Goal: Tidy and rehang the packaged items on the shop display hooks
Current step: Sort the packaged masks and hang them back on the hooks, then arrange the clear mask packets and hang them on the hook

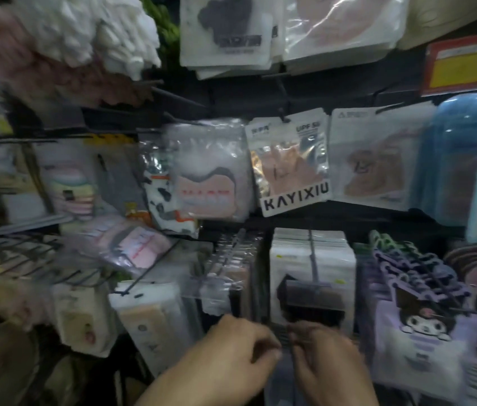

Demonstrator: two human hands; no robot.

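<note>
I am pinching what seems to be the top edge of a dark packet [285,338] between my left grip [231,344] and right grip [325,356]. Both are clenched on it, low in front of the white stack [290,259] hanging on its hook [314,260], though blur is hiding the detail. With my fingers covering the packet's top, I am risking missing the prong, letting the packet slip, or knocking the clear sleeves [231,268] alongside.

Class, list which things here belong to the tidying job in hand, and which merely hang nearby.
Job: left hand, right hand, the dark item both pinch, white packs hung behind it.
Nearby only: KAYIXIU pack, purple cartoon packs, blue packs.
</note>
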